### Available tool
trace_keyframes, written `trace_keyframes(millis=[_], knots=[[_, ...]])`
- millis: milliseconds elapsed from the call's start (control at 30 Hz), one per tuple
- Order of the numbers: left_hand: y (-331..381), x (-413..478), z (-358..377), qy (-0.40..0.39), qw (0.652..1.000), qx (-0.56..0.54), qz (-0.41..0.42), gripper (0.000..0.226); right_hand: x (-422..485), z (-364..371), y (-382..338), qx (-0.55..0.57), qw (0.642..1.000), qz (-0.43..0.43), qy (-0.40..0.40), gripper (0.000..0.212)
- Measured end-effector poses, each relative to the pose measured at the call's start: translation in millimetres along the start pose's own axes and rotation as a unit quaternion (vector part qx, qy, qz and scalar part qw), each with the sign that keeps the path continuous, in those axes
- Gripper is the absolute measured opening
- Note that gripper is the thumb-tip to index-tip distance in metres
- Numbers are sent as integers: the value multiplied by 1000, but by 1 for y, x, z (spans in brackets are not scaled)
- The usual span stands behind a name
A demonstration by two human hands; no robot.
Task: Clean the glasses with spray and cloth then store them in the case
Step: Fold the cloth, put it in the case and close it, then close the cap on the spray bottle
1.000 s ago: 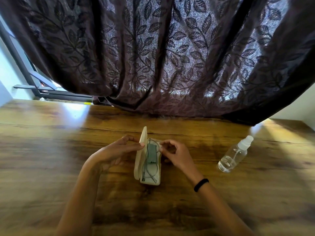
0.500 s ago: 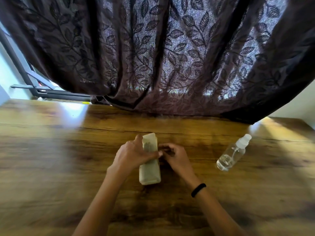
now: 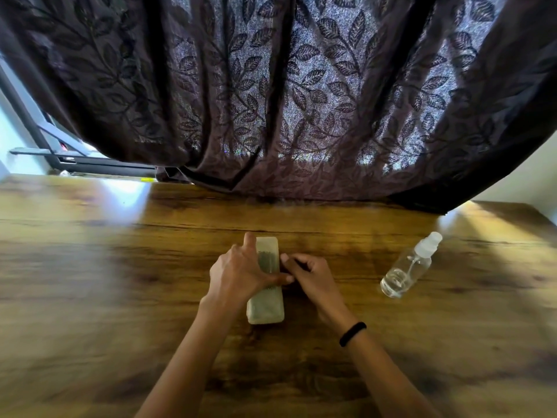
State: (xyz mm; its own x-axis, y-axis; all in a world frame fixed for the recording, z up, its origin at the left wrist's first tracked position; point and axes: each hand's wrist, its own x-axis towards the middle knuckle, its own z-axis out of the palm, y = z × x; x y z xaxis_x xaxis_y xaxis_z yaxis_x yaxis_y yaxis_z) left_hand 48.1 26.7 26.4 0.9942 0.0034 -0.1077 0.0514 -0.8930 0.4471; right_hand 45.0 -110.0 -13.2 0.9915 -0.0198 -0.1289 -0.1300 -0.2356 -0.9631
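Note:
A beige glasses case point(image 3: 265, 306) lies lengthwise on the wooden table point(image 3: 90, 267), its lid down. My left hand point(image 3: 241, 273) lies over the lid, thumb at the far end and fingers across its right edge. My right hand point(image 3: 310, 277) is curled against the case's right side, fingertips meeting those of the left hand. The glasses and the cloth are hidden inside the case. A clear spray bottle point(image 3: 407, 267) with a white cap lies tilted on the table to the right, apart from both hands.
A dark leaf-patterned curtain point(image 3: 301, 101) hangs along the table's far edge and touches it. A window frame point(image 3: 45, 146) shows at the far left. A black band sits on my right wrist.
One second ago the case stood open with the glasses and cloth visible inside. My left hand has folded the lid down over them, and the case is now shut.

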Motion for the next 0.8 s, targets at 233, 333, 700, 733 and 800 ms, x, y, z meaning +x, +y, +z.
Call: trace_keyframes(millis=[233, 333, 700, 733, 800], knots=[[-12, 8, 1, -27, 999, -30, 29, 98, 2, -1, -4, -17, 1000, 6, 4, 25], [-20, 12, -4, -61, 995, -65, 42, 98, 3, -1, -7, -29, 1000, 5, 3, 26], [-25, 15, -15, -74, 989, -122, 43, 88, 1, -1, -11, -23, 1000, -5, 9, 28], [-24, 15, -15, -73, 989, -121, 41, 87, 1, -2, -11, -17, 1000, -10, 9, 27], [-24, 14, -17, -72, 990, -112, 37, 86, 0, -4, -11, -8, 1000, -17, 12, 23]])
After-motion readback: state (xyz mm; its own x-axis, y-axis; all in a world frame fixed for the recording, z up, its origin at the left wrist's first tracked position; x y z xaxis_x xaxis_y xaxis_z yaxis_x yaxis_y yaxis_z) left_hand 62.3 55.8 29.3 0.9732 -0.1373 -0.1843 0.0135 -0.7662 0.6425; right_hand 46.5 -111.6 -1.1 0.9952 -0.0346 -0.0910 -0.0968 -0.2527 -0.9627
